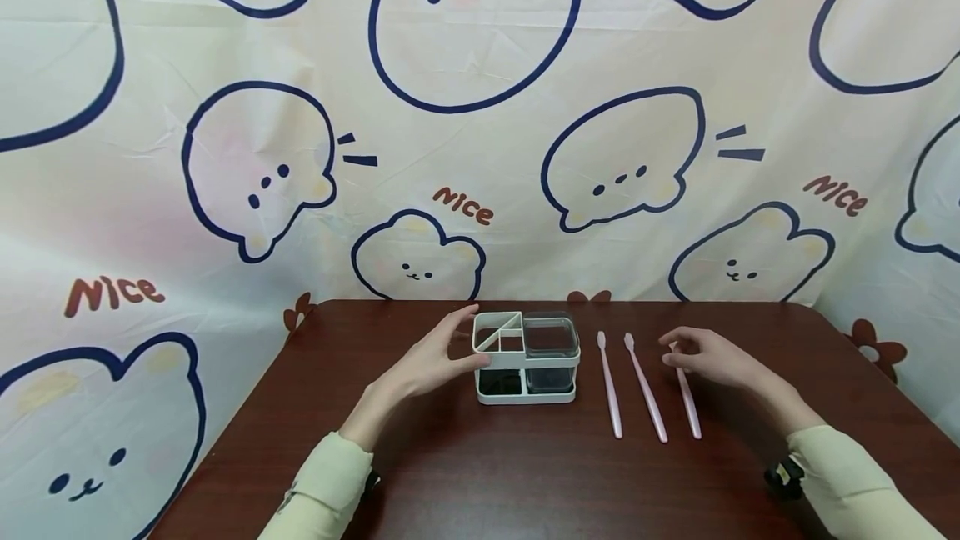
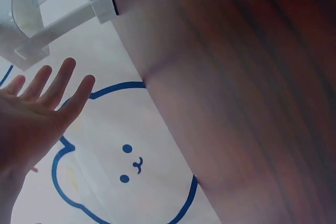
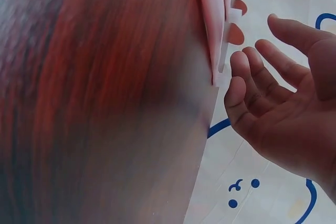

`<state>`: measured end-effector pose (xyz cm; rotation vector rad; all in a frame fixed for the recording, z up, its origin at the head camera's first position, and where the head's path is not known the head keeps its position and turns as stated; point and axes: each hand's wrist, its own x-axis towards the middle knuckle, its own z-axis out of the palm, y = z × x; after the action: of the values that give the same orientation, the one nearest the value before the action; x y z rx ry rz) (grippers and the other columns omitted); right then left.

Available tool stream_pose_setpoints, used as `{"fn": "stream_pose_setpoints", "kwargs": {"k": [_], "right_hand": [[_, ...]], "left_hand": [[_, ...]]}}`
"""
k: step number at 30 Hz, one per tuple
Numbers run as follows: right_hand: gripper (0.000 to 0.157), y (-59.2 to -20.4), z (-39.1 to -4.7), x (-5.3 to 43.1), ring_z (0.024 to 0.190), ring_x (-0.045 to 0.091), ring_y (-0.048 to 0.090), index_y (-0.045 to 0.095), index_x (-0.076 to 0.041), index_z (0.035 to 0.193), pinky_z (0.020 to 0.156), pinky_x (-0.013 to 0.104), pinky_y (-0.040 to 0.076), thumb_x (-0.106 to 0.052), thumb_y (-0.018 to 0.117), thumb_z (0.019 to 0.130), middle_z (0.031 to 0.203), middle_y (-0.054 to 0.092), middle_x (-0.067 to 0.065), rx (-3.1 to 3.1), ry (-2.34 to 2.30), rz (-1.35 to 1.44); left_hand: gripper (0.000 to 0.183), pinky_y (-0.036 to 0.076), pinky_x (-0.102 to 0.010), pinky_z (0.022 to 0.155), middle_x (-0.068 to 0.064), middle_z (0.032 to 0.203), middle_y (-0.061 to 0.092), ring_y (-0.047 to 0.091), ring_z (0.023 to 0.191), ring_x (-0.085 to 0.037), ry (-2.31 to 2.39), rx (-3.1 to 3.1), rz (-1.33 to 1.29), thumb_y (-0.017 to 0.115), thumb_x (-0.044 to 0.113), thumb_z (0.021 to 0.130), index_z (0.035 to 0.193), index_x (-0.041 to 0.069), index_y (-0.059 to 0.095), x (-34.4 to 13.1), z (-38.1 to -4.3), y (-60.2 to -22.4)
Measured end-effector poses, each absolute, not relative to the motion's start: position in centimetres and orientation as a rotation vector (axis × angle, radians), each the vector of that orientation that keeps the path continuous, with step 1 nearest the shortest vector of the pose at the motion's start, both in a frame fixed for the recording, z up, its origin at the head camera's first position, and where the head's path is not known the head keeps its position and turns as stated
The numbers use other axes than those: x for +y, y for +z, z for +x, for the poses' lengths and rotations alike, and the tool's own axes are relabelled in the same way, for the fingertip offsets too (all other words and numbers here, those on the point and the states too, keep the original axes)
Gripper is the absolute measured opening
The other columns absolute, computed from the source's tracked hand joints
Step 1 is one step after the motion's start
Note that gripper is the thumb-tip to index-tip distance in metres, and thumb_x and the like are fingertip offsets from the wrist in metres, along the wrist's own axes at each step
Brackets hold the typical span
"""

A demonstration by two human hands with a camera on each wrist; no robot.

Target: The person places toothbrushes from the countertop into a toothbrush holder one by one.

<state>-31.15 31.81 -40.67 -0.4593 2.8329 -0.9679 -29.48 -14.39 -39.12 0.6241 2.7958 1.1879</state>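
Observation:
A pale two-tier toothbrush holder (image 1: 525, 362) with divided top openings and a clear cup stands on the table. My left hand (image 1: 427, 361) is at its left side, thumb by the front rim and fingers toward the back. The left wrist view shows that hand's fingers spread and fairly straight, just below the holder's frame (image 2: 68, 22). To the right lie three pink toothbrushes, a left one (image 1: 611, 398), a middle one (image 1: 648, 398) and a right one (image 1: 688, 407). My right hand (image 1: 716, 357) hovers over the right brush's head, fingers loosely bent, with nothing between them in the right wrist view.
The dark brown wooden table (image 1: 510, 473) reaches back to a pale curtain (image 1: 510, 148) printed with cartoon faces. Both sleeves are pale yellow-green, and a dark device (image 1: 785, 477) is strapped at the right wrist.

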Motion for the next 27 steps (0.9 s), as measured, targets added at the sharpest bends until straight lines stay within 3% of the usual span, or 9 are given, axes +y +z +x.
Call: {"fn": "stream_pose_setpoints", "kwargs": {"k": [4, 8, 16, 27], "right_hand": [[0.044, -40.7, -30.9, 32.1, 0.083, 0.02, 0.058, 0.058, 0.002, 0.127, 0.069, 0.029, 0.049, -0.027, 0.066, 0.096, 0.099, 0.061, 0.009, 2.833, -0.964, -0.461], [0.043, -40.6, -30.9, 32.4, 0.079, 0.019, 0.056, 0.058, 0.003, 0.126, 0.065, 0.027, 0.047, -0.026, 0.067, 0.095, 0.102, 0.06, 0.011, 2.833, -0.976, -0.465], [0.044, -40.5, -30.9, 32.8, 0.07, 0.02, 0.055, 0.056, 0.005, 0.127, 0.059, 0.027, 0.046, -0.024, 0.067, 0.095, 0.088, 0.057, 0.008, 2.788, -1.019, -0.481], [0.044, -40.6, -30.8, 33.1, 0.066, 0.022, 0.056, 0.055, 0.005, 0.128, 0.057, 0.027, 0.046, -0.02, 0.068, 0.094, 0.084, 0.056, 0.008, 2.754, -1.023, -0.487]], "left_hand": [[0.091, 0.039, -0.055, 0.11, 0.003, 0.158, 0.034, 0.043, 0.139, -0.024, 1.176, 2.776, 0.635, 0.073, 0.062, 0.08, 0.154, 0.039, 0.026, -13.8, -29.5, -38.9], [0.092, 0.039, -0.054, 0.11, 0.001, 0.158, 0.035, 0.044, 0.137, -0.025, 1.181, 2.772, 0.668, 0.076, 0.058, 0.079, 0.155, 0.032, 0.03, -13.4, -29.6, -38.9], [0.095, 0.036, -0.058, 0.112, -0.001, 0.16, 0.03, 0.039, 0.142, -0.027, 1.243, 2.714, 0.643, 0.078, 0.054, 0.079, 0.156, 0.031, 0.027, -13.4, -30.0, -39.3], [0.095, 0.036, -0.058, 0.111, -0.002, 0.159, 0.032, 0.039, 0.141, -0.026, 1.241, 2.719, 0.64, 0.08, 0.052, 0.078, 0.155, 0.029, 0.03, -13.3, -30.3, -39.3]]}}
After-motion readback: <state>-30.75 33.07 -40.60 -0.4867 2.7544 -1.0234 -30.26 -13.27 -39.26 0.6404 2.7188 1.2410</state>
